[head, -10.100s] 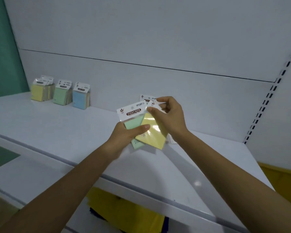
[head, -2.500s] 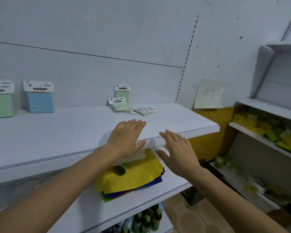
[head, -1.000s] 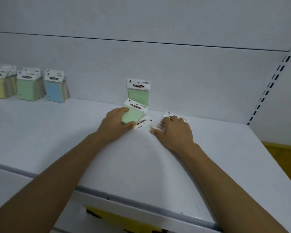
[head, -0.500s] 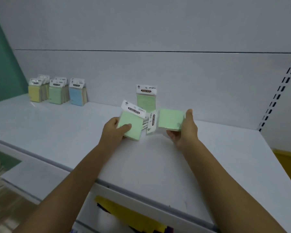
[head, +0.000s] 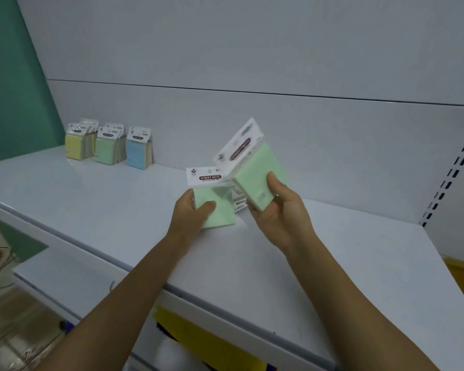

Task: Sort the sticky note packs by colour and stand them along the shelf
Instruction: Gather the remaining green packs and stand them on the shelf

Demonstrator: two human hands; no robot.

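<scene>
Above the white shelf [head: 292,263], my left hand [head: 190,219] grips a green sticky note pack [head: 217,207] with a white "STICKY NOTE" header. My right hand [head: 279,218] holds a second green pack [head: 257,178], tilted, its header pointing up and left. The two packs nearly touch. A further pack [head: 239,204] shows between them as white headers only; I cannot tell whether it lies on the shelf or is held. At the shelf's back left stand sorted rows: yellow packs [head: 77,144], green packs [head: 109,149] and blue packs [head: 140,153].
The grey back panel [head: 252,129] rises behind the shelf. A slotted upright [head: 450,178] runs down the right side. A green wall [head: 11,76] is at the left. A lower shelf [head: 78,279] sits below, with yellow and dark sheets [head: 206,341] under the front edge.
Both hands have lifted their green packs higher. The right hand's pack has turned from lying sideways to a tilted, header-up position. The upright green pack at the back is now hidden behind them.
</scene>
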